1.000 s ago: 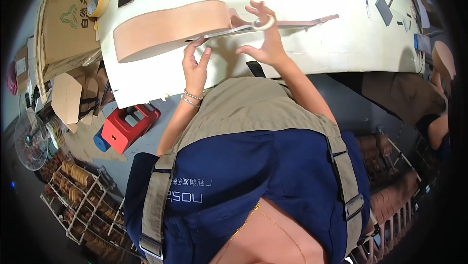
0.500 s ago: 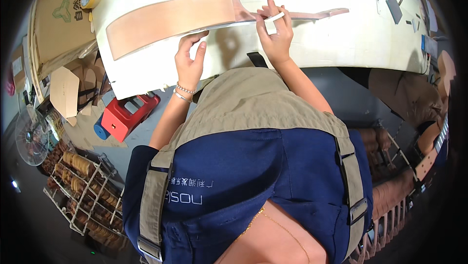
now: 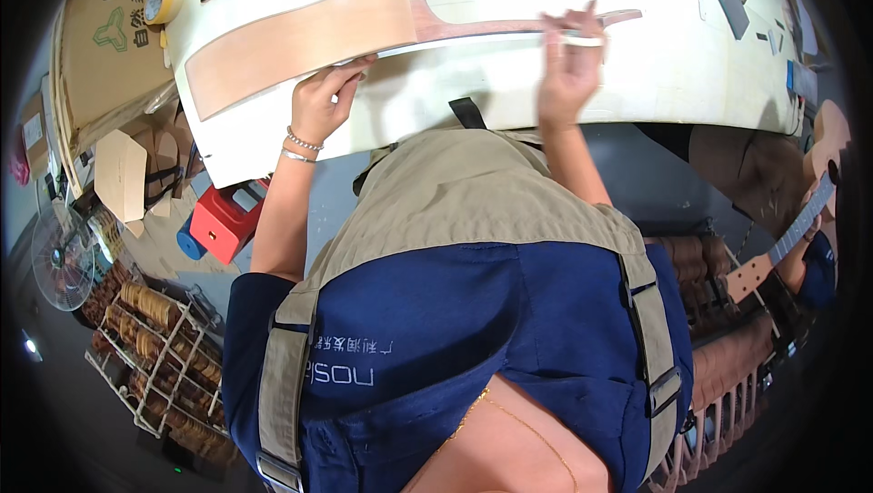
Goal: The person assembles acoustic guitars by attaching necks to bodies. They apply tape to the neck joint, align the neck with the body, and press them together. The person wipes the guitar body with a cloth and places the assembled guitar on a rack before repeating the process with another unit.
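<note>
An unfinished wooden guitar (image 3: 309, 43) lies on the white-topped table, the pale side of its body toward me and its reddish neck pointing right. My left hand (image 3: 320, 102) is closed at the body's near lower edge, fingertips against it; a bracelet is on that wrist. Over by the headstock, my right hand (image 3: 571, 75) is blurred by motion, its fingers partly spread. A pale strip (image 3: 582, 39) crosses those fingers; what it is, and whether they grip it, I cannot make out.
Yellow tape (image 3: 164, 2) sits on a cardboard box (image 3: 109, 56) at left. A red stool (image 3: 223, 225) stands below the table (image 3: 673, 75). Grey blocks (image 3: 732, 8) lie at the table's far right. Lower right, another person's hand (image 3: 812, 227) holds a guitar (image 3: 826, 143).
My right hand has moved right along the neck to near the headstock. The guitar and my left hand have shifted slightly left. At right, the other person's guitar has come further into view.
</note>
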Motion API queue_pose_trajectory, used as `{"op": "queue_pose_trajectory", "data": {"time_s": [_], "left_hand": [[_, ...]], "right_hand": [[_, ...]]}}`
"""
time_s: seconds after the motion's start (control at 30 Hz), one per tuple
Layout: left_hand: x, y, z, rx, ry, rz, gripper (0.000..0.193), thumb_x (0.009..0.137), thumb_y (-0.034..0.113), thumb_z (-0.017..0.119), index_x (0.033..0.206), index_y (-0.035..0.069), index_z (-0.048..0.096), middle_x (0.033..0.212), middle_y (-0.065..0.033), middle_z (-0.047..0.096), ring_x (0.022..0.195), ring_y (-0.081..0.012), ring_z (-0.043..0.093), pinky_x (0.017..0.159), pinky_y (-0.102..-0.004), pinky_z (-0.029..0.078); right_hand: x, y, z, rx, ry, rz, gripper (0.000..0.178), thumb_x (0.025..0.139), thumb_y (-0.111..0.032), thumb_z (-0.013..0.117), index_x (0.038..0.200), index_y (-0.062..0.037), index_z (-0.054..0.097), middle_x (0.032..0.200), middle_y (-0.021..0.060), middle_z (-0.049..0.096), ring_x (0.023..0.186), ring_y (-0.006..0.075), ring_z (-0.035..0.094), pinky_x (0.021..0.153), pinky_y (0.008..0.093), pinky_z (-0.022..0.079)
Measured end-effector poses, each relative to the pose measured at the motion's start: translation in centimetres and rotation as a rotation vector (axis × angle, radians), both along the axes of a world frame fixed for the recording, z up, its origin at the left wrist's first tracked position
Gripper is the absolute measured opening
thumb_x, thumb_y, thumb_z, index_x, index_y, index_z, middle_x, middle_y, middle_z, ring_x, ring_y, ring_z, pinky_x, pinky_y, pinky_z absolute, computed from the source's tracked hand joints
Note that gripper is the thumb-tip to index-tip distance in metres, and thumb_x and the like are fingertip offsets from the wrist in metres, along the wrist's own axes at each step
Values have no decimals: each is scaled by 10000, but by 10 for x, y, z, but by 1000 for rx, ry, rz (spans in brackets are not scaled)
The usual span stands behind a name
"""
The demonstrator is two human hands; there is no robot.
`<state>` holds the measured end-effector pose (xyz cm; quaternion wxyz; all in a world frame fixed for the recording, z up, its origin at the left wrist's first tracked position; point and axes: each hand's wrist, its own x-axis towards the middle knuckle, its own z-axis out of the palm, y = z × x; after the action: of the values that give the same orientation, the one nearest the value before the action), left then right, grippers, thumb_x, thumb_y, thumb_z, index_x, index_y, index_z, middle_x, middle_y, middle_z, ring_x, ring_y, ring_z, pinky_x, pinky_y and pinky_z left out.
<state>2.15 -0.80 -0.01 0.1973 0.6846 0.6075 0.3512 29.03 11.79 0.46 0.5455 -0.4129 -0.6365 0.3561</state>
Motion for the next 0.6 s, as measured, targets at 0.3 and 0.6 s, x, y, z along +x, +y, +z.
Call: {"op": "queue_pose_trajectory", "data": {"time_s": [0.3, 0.6], "left_hand": [[2, -2, 2, -22, 136, 93, 194, 741, -37, 618, 907, 62, 637, 895, -35, 690, 695, -175, 649, 596, -267, 516], [19, -4, -1, -20, 266, 134, 234, 760, 34, 652, 984, 103, 648, 645, -28, 613, 504, -158, 545, 483, -273, 444]], "right_hand": [[119, 81, -45, -364, -19, -194, 533, 857, -54, 592, 1336, 26, 373, 1329, 150, 442, 1230, 233, 429, 994, 312, 392], [123, 84, -52, -392, -7, -154, 550, 843, -48, 610, 1343, -12, 384, 1346, 154, 426, 1231, 256, 432, 991, 328, 401]]}}
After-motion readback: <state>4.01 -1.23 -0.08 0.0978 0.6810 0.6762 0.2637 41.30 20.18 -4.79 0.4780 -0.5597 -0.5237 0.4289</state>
